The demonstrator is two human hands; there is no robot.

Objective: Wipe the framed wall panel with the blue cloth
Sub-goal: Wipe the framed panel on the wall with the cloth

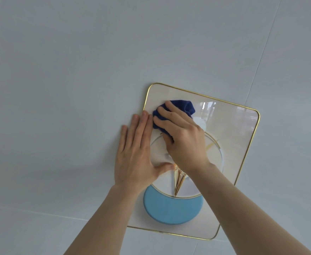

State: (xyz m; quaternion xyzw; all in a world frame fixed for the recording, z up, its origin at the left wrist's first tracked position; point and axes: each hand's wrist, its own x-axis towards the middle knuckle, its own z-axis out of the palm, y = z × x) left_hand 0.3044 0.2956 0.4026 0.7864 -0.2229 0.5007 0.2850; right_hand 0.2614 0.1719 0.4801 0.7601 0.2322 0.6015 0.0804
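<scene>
A framed wall panel [232, 137] with a thin gold frame hangs tilted on a pale wall; its picture has a white circle, a light blue crescent and gold lines. My right hand [182, 137] presses a bunched dark blue cloth [183, 106] against the panel's upper left area, fingers curled over it. My left hand [136, 153] lies flat, fingers spread, across the panel's left frame edge, partly on the wall, thumb resting on the glass. Both forearms hide parts of the panel's lower half.
The pale grey-white tiled wall [68, 80] surrounds the panel, with faint tile joints running across it. Reflections of a window show on the panel's glossy upper right.
</scene>
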